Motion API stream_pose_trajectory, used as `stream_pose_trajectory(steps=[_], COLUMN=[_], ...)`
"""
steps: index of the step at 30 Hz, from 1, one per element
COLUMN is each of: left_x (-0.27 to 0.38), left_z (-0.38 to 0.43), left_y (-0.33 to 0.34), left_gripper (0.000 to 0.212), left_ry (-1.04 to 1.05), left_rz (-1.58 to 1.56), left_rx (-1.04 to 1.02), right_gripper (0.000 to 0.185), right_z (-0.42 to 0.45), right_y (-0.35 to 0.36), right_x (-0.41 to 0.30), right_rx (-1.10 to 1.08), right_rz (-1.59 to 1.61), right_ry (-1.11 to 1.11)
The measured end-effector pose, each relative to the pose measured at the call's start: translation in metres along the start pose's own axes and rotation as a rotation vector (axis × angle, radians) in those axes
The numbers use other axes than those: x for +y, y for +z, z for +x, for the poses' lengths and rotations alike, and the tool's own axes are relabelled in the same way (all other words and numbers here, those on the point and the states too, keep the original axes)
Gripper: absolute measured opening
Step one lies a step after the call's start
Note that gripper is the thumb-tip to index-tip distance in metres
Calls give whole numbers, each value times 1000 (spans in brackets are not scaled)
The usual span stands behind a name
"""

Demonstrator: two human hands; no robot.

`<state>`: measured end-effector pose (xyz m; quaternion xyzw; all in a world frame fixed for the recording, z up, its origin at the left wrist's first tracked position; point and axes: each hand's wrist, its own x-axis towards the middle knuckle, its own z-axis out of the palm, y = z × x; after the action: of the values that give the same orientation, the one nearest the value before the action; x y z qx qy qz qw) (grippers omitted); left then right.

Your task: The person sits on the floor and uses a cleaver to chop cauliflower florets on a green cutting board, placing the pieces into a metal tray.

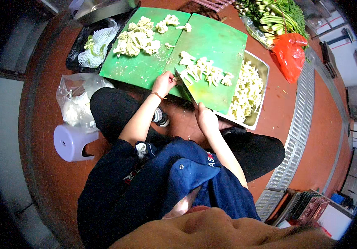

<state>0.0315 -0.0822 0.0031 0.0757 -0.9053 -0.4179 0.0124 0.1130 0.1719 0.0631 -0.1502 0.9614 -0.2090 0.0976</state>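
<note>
My right hand (207, 119) grips the handle of a kitchen knife (186, 88), its blade angled up and left over the near edge of a green cutting board (219, 40). Close to the blade tip, my left hand (163, 83) pinches a small piece of cauliflower (174, 79), mostly covered by the fingers. Cut cauliflower florets (205, 68) lie in a row just right of the knife. A larger heap of cauliflower (136, 39) rests on the adjoining green board (153, 73). Many cut pieces fill a steel tray (264, 93), partly under the right board.
A black plastic-lined container (72, 59) holds white foam netting (96, 46). Left of my knee are a clear plastic bag (69, 85) and a purple stool (64, 143). Leafy greens (278, 18) and a red plastic bag (290, 54) lie far right, near a floor drain grate (299, 115).
</note>
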Motion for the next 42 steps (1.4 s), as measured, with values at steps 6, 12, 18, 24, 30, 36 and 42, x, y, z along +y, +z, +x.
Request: stream_pose_trajectory(steps=[6,12,18,24,30,36,42], left_x=[1,16,-5,6,2,3,7], left_z=[8,38,39,31,37,41,43], left_y=[21,-6,-8,-10,7,10,3], left_gripper=[35,31,32,35,32,34,30], left_ry=[94,-132,-120,-215,-62,-30,100], left_rz=[-190,-503,-726,-660,-681,-560,-467], left_rx=[124,499,481,383,449,349,511], right_gripper=[23,30,28,38,24,29,23], right_z=[8,2,67,89,77,75,102], right_y=[-4,-7,41,19,-18,-21,16], right_x=[6,-9,-40,21,110,123,-1], right_rx=[124,102,290,389,442,651,494], right_rz=[157,501,574,591,697,384,579], right_ry=[60,-28,-140,171,402,304,-105])
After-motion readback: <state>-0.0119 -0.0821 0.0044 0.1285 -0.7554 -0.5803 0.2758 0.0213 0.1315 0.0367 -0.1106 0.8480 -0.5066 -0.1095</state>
